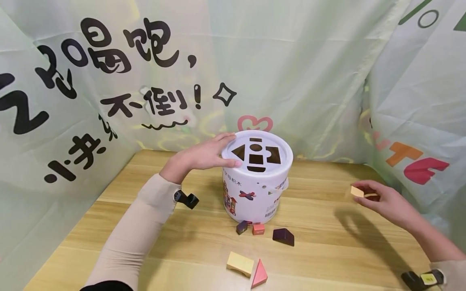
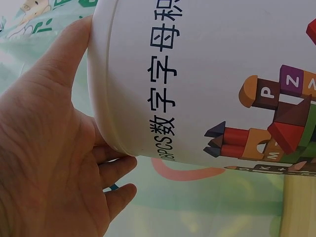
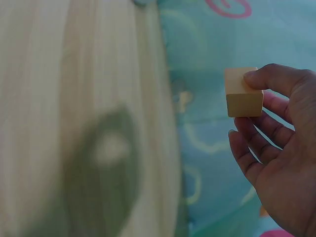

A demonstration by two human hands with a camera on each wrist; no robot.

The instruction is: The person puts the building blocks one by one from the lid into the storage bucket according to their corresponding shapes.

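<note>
A white block bucket (image 1: 251,194) with shaped holes in its lid stands upright on the table. My left hand (image 1: 211,153) holds the left side of its lid rim, thumb on the near side and fingers round the far side. The left wrist view shows that hand (image 2: 54,128) against the rim, above printed characters and block pictures. Out to the right, above the table, my right hand (image 1: 382,200) pinches a small pale yellow block (image 3: 244,94) between thumb and fingers. In the right wrist view, the other fingers curve below the block.
At the bucket's foot lie a small dark block (image 1: 242,227), a red block (image 1: 258,229) and a dark purple slanted block (image 1: 283,237). Nearer the front are a yellow arch block (image 1: 240,263) and a pink triangle block (image 1: 260,275). Printed curtains (image 1: 291,72) enclose the wooden table (image 1: 320,242).
</note>
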